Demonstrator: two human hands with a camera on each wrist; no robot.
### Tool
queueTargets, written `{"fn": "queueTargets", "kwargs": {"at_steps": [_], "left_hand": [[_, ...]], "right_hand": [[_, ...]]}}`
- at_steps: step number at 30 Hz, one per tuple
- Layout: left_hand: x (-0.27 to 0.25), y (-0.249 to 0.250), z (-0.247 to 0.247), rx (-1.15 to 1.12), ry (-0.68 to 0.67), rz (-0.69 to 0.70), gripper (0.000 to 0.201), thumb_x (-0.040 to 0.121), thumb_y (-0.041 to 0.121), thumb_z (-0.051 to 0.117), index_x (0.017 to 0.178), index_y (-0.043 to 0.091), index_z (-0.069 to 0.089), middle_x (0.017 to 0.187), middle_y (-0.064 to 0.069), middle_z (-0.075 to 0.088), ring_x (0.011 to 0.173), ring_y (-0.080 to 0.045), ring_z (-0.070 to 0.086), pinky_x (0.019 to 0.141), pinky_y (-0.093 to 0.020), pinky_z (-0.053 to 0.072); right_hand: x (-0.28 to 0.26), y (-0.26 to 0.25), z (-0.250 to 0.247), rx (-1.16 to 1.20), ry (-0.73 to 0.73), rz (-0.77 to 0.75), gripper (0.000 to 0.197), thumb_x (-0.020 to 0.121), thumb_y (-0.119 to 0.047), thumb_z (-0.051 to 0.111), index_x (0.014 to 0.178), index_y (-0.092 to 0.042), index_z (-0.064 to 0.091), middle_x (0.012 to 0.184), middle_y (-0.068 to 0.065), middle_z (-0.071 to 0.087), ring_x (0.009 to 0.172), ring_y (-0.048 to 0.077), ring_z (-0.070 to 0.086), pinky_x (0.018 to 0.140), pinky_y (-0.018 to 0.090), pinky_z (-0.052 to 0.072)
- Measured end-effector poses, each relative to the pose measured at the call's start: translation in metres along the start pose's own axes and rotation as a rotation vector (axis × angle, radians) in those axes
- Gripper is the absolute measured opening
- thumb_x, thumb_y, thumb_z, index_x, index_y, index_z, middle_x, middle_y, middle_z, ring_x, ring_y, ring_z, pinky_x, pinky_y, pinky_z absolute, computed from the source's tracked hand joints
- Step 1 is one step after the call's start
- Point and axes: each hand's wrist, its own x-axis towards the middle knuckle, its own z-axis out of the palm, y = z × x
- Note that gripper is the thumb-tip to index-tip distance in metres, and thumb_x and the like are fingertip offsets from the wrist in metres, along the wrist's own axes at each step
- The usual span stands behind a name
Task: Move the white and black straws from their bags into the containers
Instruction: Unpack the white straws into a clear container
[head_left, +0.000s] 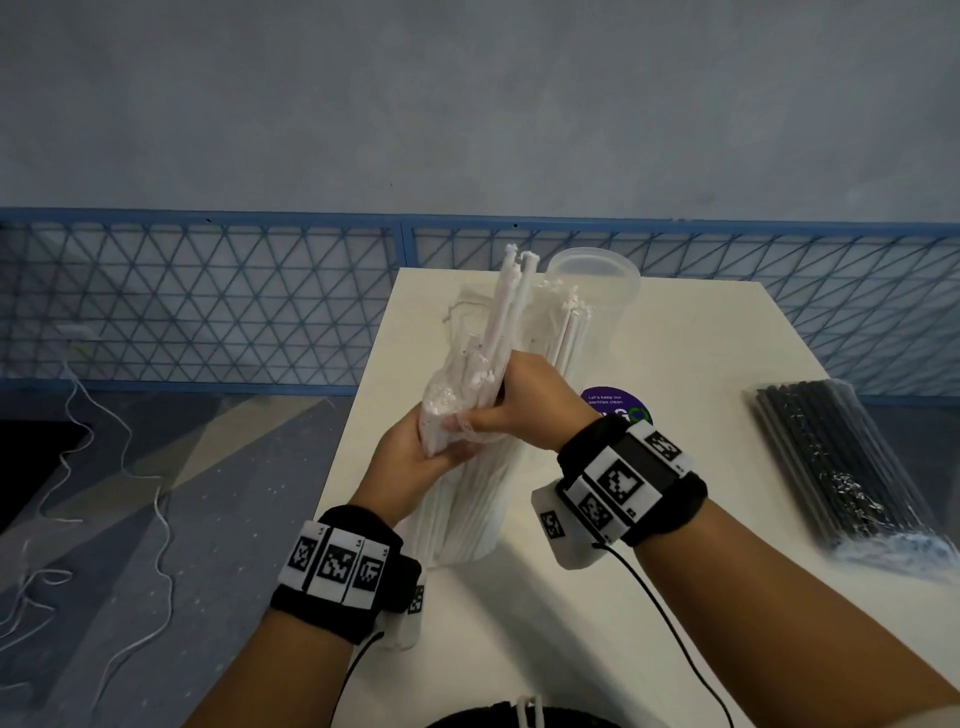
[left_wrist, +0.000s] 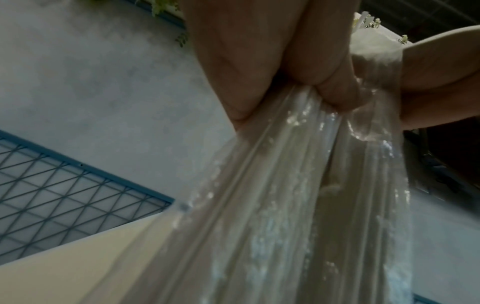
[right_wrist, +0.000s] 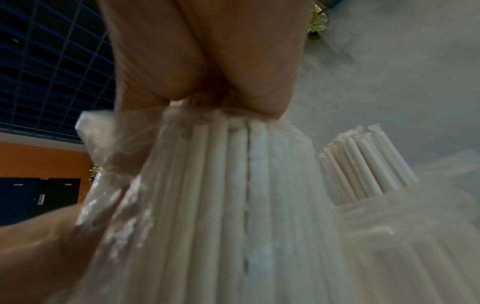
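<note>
A clear bag of white straws (head_left: 462, 509) stands upright on the white table (head_left: 701, 364). My left hand (head_left: 436, 447) grips the bag's crumpled upper plastic (left_wrist: 285, 205). Just above it, my right hand (head_left: 498, 400) is curled round a bunch of white straws (head_left: 506, 312) that sticks up out of the bag's mouth; the right wrist view shows those straws (right_wrist: 215, 185) under the fingers. Behind the bag, more white straws (right_wrist: 363, 168) stand in a clear container, beside a clear tub (head_left: 595, 270). A sealed bag of black straws (head_left: 831, 467) lies flat at the right.
A purple round sticker (head_left: 615, 405) sits on the table behind my right wrist. A blue mesh fence (head_left: 208, 301) runs behind the table. White cords (head_left: 130, 467) trail over the floor at the left, past the table's left edge.
</note>
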Motion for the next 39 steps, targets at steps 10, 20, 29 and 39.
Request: {"fn": "queueTargets", "kwargs": {"at_steps": [10, 20, 29, 39], "left_hand": [[0.001, -0.004, 0.002, -0.003, -0.057, -0.013, 0.055, 0.066, 0.027, 0.077, 0.116, 0.031, 0.055, 0.107, 0.017, 0.067, 0.102, 0.005, 0.062, 0.089, -0.016, 0.050], [0.004, -0.005, 0.000, -0.039, 0.035, -0.027, 0.038, 0.073, 0.035, 0.076, 0.107, 0.030, 0.059, 0.106, 0.006, 0.069, 0.098, -0.001, 0.065, 0.087, -0.020, 0.050], [0.004, -0.003, 0.000, 0.011, -0.080, -0.065, 0.045, 0.073, 0.007, 0.077, 0.109, 0.028, 0.058, 0.102, 0.009, 0.068, 0.094, 0.001, 0.066, 0.080, -0.016, 0.051], [0.006, -0.002, -0.005, -0.166, -0.056, -0.112, 0.038, 0.083, 0.007, 0.068, 0.120, 0.009, 0.058, 0.105, 0.001, 0.069, 0.093, 0.000, 0.067, 0.080, -0.012, 0.050]], "right_hand": [[0.004, 0.016, 0.002, -0.047, -0.142, -0.016, 0.030, 0.078, -0.022, 0.073, 0.102, -0.006, 0.064, 0.096, 0.006, 0.067, 0.088, 0.020, 0.060, 0.080, 0.031, 0.049], [0.003, 0.007, 0.001, 0.345, 0.124, -0.109, 0.016, 0.086, -0.010, 0.063, 0.077, -0.024, 0.060, 0.076, -0.011, 0.061, 0.072, -0.001, 0.057, 0.072, 0.015, 0.045], [0.000, 0.007, 0.000, -0.249, -0.084, 0.039, 0.014, 0.077, -0.014, 0.069, 0.075, -0.004, 0.060, 0.074, 0.009, 0.063, 0.068, 0.021, 0.057, 0.058, 0.022, 0.038], [-0.002, 0.001, 0.001, 0.212, 0.094, -0.035, 0.026, 0.085, -0.018, 0.065, 0.107, -0.005, 0.066, 0.105, 0.009, 0.069, 0.098, 0.019, 0.064, 0.088, 0.027, 0.049]]}}
